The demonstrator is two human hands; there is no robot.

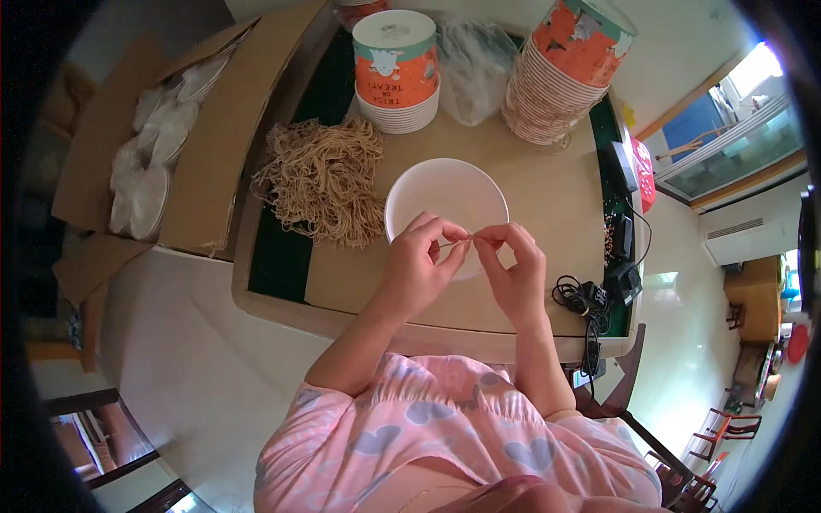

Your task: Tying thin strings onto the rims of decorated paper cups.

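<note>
Both my hands meet over the near side of a round white paper bucket (445, 192), whose open mouth faces up. My left hand (421, 256) is closed, thumb and fingertips pinching a thin cord (448, 244). Opposite it, my right hand (513, 261) pinches the same cord, with the fingertips of both hands almost touching. The fingers hide most of the cord and the near part of the bucket's rim. Left of the bucket lies a tangled heap of tan cords (329, 179).
A short upside-down stack of orange-and-green paper buckets (396, 73) stands behind. A taller stack (560, 73) with cords at its rims leans at the back right, a clear plastic bag (475, 68) between. At left is an open cardboard box (205, 162); at right, black cables (590, 299).
</note>
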